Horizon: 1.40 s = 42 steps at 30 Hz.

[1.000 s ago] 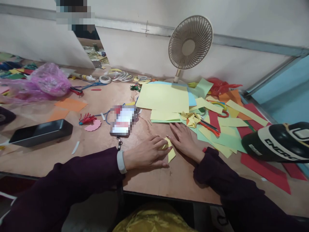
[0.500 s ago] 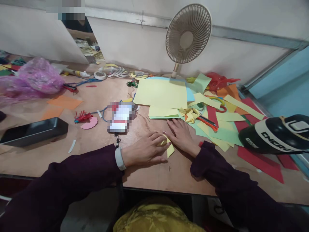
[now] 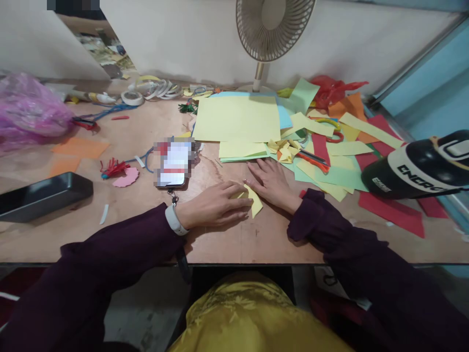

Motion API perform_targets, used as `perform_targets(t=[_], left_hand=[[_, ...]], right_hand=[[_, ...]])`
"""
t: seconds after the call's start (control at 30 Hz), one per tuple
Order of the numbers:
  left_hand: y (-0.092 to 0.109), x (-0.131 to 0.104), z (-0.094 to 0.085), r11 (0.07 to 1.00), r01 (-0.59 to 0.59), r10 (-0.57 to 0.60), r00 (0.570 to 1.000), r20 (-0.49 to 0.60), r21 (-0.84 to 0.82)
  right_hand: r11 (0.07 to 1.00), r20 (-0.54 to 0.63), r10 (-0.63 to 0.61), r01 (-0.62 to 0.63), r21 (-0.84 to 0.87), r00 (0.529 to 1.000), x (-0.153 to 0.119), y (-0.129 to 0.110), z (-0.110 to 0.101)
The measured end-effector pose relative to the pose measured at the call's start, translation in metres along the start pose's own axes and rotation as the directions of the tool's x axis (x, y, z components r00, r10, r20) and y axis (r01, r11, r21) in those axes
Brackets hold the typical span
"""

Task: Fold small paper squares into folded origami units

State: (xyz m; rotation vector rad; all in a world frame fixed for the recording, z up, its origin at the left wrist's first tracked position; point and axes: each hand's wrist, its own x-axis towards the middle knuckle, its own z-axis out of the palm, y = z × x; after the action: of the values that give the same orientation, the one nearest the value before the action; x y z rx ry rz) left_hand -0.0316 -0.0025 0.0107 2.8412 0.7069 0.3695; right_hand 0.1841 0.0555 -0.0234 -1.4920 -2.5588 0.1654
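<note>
"Left hand (image 3: 220,205) first: what is it doing?"

"Lying palm down over a small piece of yellow paper (image 3: 257,206), fingers bent a little and close together. Whether it pinches the paper or only presses on it, I can't tell."

"And the right hand (image 3: 273,185)?"

"Flat on the table, fingers slightly spread, the thumb tip at the upper edge of that same piece (touching or just beside, I couldn't swear to it)."

"How far along is it?"

"Partway, I'd judge. The showing part has angled edges and looks folded; the rest is hidden under the fingers. A heap of bent yellow pieces (image 3: 284,150) lies beyond the right hand, perhaps worked already."

"What's left, then?"

"Possibly plenty of material: a large yellow sheet (image 3: 238,117) and a small stack of paper (image 3: 244,150) lie flat."

"Room to move?"

"Best toward the body: bare wood runs from the hands to the near edge of the table (image 3: 227,247). The phone (image 3: 176,166) sits just past the left wrist, and the stack's edge is right at the right fingertips. Farther right, loose strips and the bottle (image 3: 406,168) crowd things."
</note>
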Motion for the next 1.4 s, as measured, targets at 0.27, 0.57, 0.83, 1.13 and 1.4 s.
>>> perform_targets(t=[0.27,0.57,0.83,1.13,1.4], left_hand=[[0.000,0.002,0.002,0.999,-0.030,0.029,0.999,-0.030,-0.017],[0.004,0.003,0.002,1.000,-0.018,0.018,1.000,0.007,0.008],[0.003,0.001,0.003,0.999,-0.033,0.033,0.999,-0.018,0.037],[0.004,0.001,0.002,0.999,-0.038,0.039,0.999,-0.007,0.037],[0.001,0.000,0.006,0.998,-0.005,0.007,0.999,-0.035,0.069]], right_hand=[[1.000,0.017,-0.007,0.006,0.006,1.000,0.000,0.001,0.001],[0.999,0.072,0.048,-0.047,-0.016,0.996,-0.008,-0.004,-0.006],[0.998,0.075,0.060,-0.061,0.017,0.995,-0.023,-0.003,-0.010],[0.999,0.085,0.033,-0.036,0.033,0.996,-0.052,0.002,-0.014],[0.978,0.123,-0.057,0.031,0.204,0.991,-0.073,0.007,-0.021]])
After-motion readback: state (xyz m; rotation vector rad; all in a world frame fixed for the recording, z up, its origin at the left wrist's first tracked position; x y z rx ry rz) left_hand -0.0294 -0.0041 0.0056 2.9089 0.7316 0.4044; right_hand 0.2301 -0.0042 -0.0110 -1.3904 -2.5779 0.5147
